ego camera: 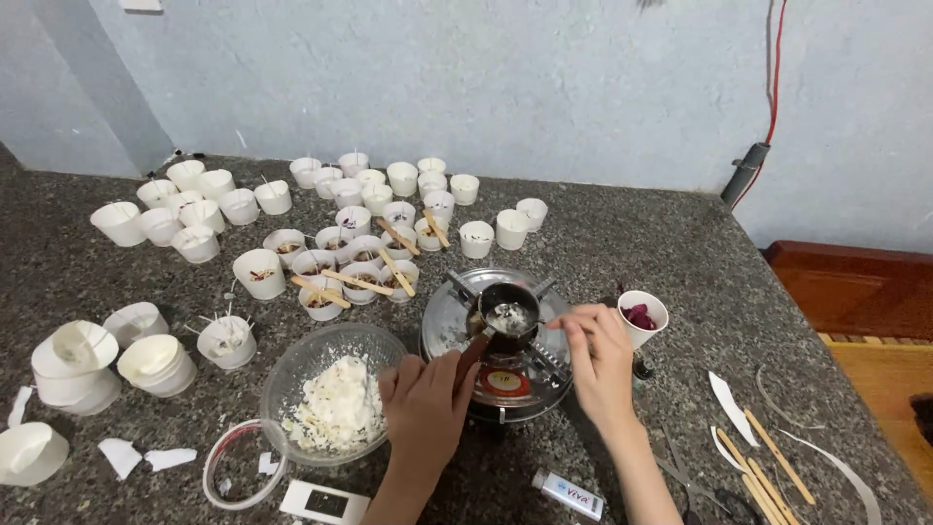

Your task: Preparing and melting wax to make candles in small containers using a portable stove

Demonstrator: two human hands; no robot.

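Head view, looking down on a speckled stone counter (117, 262). A small dark pot (507, 313) of melting wax sits on a round metal burner (442, 326) near the picture's centre. The pot's handle (473, 355) runs from the pot toward 7 o'clock, and this long axis ends in the left hand (425, 403), whose fingers are curled and pressed together around the handle end. The right hand (600, 355) lies at 4 o'clock from the pot, its thumb and forefinger pinching a thin stick (544, 324) whose tip reaches toward the wax at 9 o'clock from the fingers. Both hands are about equally near the pot; only the left touches it.

A glass bowl (292, 374) of white wax flakes stands at 8 o'clock from the burner. A white cup (642, 313) holding dark red petals stands at 3 o'clock, just beside the right hand. Many white cups (258, 272) with wicks fill the counter from 10 to 12 o'clock. A small white rectangular lighter (569, 493) lies at 5 o'clock; a flat white rectangular device with a dark screen (326, 504) lies at 7 o'clock.
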